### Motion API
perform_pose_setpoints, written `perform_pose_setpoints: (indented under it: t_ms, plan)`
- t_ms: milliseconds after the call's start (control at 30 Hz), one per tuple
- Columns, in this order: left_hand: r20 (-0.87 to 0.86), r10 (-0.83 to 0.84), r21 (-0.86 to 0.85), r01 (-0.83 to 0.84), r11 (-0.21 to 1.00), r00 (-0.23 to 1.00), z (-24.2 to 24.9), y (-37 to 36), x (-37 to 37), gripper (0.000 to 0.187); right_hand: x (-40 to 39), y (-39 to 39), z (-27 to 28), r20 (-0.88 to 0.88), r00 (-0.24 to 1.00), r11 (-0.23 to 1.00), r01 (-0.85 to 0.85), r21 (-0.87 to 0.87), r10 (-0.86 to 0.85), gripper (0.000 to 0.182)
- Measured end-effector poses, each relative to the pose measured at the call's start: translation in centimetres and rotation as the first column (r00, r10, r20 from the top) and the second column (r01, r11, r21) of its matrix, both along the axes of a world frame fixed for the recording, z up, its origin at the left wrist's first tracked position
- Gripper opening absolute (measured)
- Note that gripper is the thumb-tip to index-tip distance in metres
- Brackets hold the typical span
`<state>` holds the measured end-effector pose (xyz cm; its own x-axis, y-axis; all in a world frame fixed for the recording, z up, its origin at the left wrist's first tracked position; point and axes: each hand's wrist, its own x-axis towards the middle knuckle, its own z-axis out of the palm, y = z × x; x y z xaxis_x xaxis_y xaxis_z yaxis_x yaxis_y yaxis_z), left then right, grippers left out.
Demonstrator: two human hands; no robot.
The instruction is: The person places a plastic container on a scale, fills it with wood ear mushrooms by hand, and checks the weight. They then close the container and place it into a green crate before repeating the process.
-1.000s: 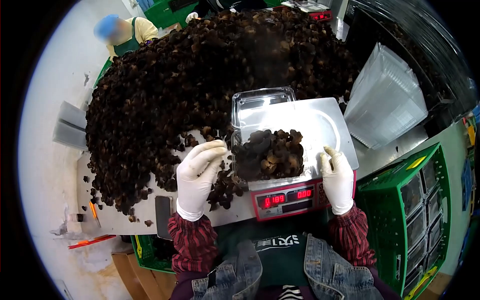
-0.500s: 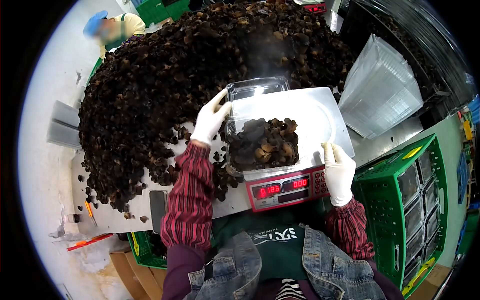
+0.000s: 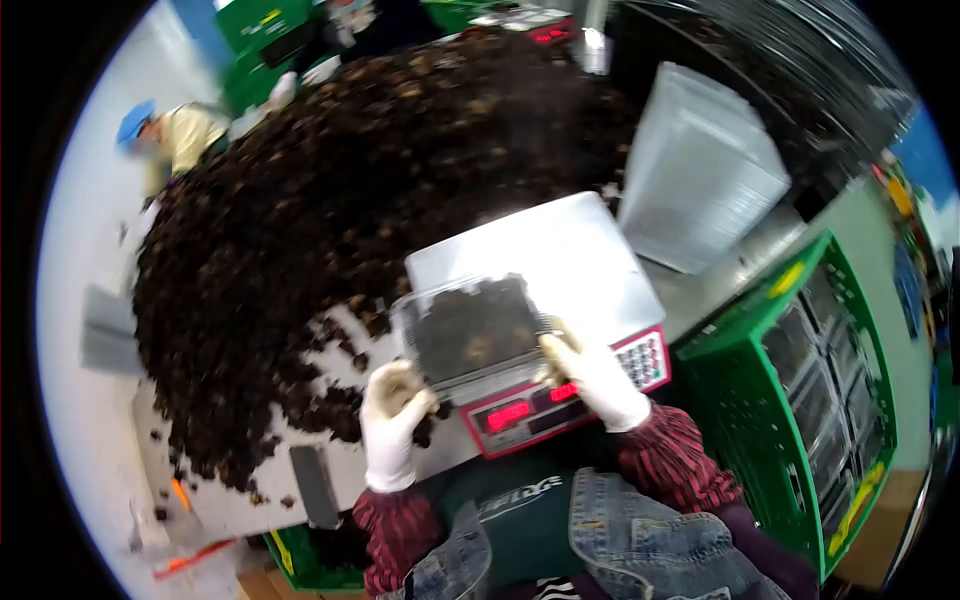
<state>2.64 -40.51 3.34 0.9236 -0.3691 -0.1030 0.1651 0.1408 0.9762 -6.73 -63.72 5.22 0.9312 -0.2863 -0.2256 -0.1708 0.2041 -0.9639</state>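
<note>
A clear plastic box (image 3: 475,325) of dark wood ear mushrooms, its lid down over them, sits at the front left of the scale's metal plate (image 3: 560,240). My right hand (image 3: 595,375), in a white glove, grips the box's right edge with bent fingers. At the front left corner of the box is my left hand (image 3: 393,410), also gloved. Its fingers are loosely curled and apart, with no object visible in the palm; contact with the box is blurred. Red digits glow on the scale's front panel (image 3: 525,415), too smeared to read.
A large heap of wood ear mushrooms (image 3: 300,180) covers the table. Stacked clear containers (image 3: 700,165) stand at right, above a green crate (image 3: 735,400) of filled boxes. A dark phone-like slab (image 3: 315,485) lies at the front edge. Two people are across the heap.
The lid has folded over the mushrooms. The box has shifted left and forward on the scale. My left hand dropped to its near corner; my right hand came onto its right edge. The view turned.
</note>
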Motion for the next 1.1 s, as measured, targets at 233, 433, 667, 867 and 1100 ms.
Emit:
perform_pose_setpoints:
  t_ms: [233,433,667,867,1100]
  plan:
    - [-0.210,-0.050,-0.146,0.019,0.989,0.976,0.3,-0.5,-1.0,0.068,-0.5,0.1,-2.3,0.076,0.990,0.989,0.112,0.092,-0.119,0.045]
    - [-0.104,-0.056,-0.138,0.041,0.990,0.993,-0.4,-1.3,-2.3,0.078,-2.4,0.3,-1.0,0.134,0.968,0.972,0.193,0.136,-0.211,0.045]
    - [-0.076,-0.352,-0.306,0.314,0.899,0.933,0.8,-4.7,-5.6,0.073,-12.4,-7.7,11.0,0.140,0.852,0.839,0.521,-0.154,-0.504,0.032]
    - [0.004,-0.197,-0.156,0.196,0.968,0.980,-1.4,-1.5,-2.4,0.038,-24.4,-26.6,12.0,0.412,0.594,0.360,0.777,-0.516,-0.691,0.028]
    - [-0.041,-0.058,0.052,0.060,0.997,0.997,-1.0,-0.1,-1.0,0.023,-34.6,-45.4,-2.6,0.085,0.768,0.023,0.128,-0.991,-0.635,0.044]
